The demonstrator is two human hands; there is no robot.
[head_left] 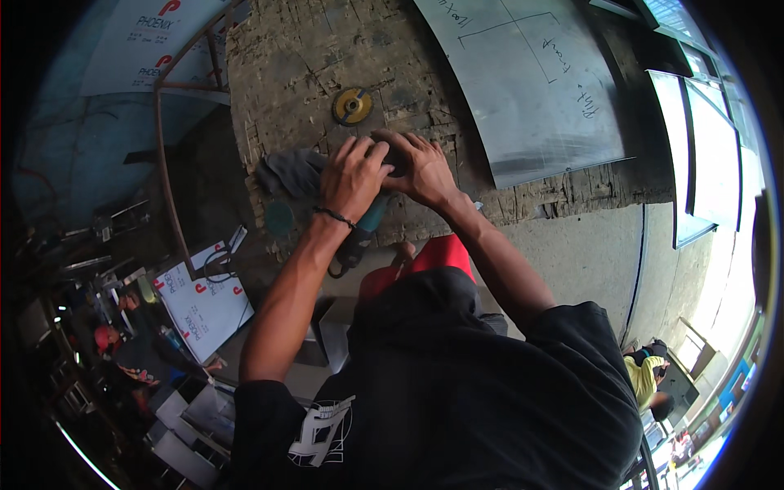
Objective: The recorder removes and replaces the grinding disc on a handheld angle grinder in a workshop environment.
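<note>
An angle grinder with a teal body lies at the near edge of the worn wooden bench, its dark rear end toward me. Both my hands are closed round its head, where a dark, rounded disc or guard shows between them. My left hand bends its fingers over the left side. From the right, my right hand wraps the same part, thumb toward the left hand. My fingers partly hide what they grip. Just beyond lies a yellow grinding disc with a dark centre ring. Beside my left hand is a crumpled dark cloth.
A green round disc lies at the bench's near left. A large grey metal sheet with handwritten marks covers the right side. A rusty metal frame stands left of the bench. Other people are in the background, lower left and lower right.
</note>
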